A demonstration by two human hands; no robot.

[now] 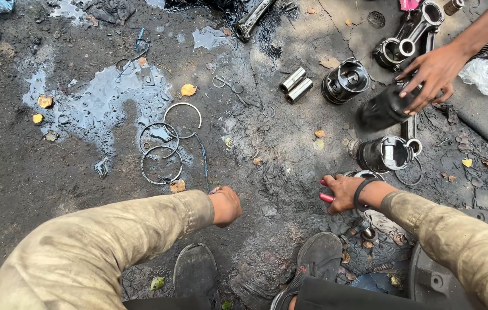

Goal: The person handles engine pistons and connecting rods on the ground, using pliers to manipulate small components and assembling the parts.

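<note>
Three piston rings (163, 143) lie off on the oily ground; the left hand (226, 205) rests clenched and empty just right of them. The right hand (342, 192) grips red-handled pliers (326, 197) below a dirty piston (382, 154). A co-worker's hand (430, 73) holds another piston (382, 108)

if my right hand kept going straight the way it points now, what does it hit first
Your right hand, gripping red-handled pliers, points left across bare oily ground. The first thing in that line looks like your own left hand, though depth is hard to judge.
</note>
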